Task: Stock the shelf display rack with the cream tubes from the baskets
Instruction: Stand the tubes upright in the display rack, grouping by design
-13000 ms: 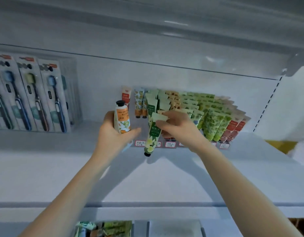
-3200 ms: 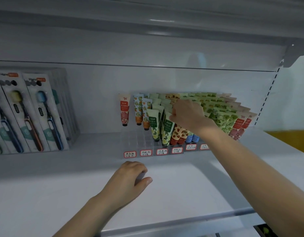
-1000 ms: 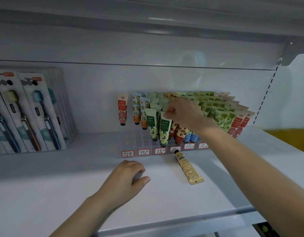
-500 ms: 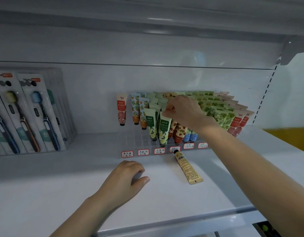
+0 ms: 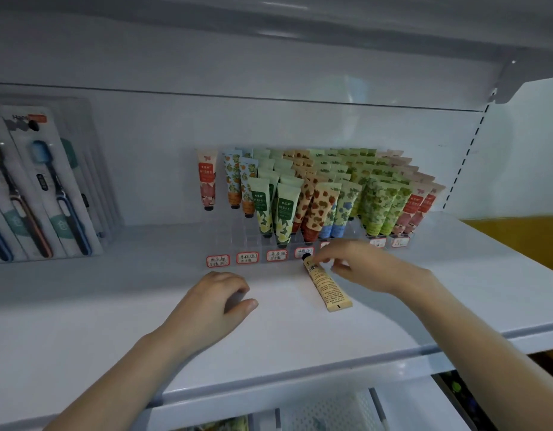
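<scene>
As it lies flat, yellow tube (image 5: 328,286), black-capped

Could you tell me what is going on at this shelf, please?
A person is stocking a clear rack with cream tubes. The right hand is at the cap end of a yellow tube lying on the shelf in front of the rack; whether it grips the tube yet is unclear. The left hand rests on the shelf, holding nothing. The rack's right columns are full, its left ones sparse.
</scene>
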`<state>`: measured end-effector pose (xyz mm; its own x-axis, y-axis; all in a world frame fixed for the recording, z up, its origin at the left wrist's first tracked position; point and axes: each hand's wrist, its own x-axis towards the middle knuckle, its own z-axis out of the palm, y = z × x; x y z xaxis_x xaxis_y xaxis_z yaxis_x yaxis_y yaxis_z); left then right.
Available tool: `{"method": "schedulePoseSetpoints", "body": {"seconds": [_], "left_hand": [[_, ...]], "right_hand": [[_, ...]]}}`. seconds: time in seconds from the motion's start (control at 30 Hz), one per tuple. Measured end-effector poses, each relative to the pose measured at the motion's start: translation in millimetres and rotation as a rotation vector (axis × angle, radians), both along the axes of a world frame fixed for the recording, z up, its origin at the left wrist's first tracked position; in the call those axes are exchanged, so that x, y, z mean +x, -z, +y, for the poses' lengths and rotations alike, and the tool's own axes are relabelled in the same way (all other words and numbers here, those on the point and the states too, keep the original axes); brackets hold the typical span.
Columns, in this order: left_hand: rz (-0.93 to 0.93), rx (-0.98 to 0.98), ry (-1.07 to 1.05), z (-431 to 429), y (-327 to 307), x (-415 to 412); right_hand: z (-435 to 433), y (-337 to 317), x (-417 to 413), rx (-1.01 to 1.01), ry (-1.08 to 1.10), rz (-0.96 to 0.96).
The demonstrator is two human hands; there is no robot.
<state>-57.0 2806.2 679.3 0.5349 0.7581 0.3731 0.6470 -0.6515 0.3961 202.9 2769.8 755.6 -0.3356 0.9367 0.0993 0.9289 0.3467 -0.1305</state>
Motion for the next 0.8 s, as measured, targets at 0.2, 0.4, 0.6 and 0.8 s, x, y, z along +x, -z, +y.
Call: {"method": "schedulePoseSetpoints", "body": {"seconds": [0.2,0.4,0.6,0.8], "left_hand": [[-0.011,0.0,-0.001,-1.8,-0.4,1.3],[-0.012,-0.011,-0.006,-4.1,-1.9,1.4],[-0.018,-0.01,-0.007,-5.4,-3.1,1.1],[-0.025,0.005,-0.003,-5.3,-2.8,1.7]], "right_hand": [[0.6,14.2,1.3,-0.07,-0.017,-0.141],[9.5,16.3,5.3,0.022,-0.106,-0.088],[7.8,19.6,2.8,0.096,0.105,0.514],[5.3,-0.2,-7.9,0.099,0.298,1.035]]}}
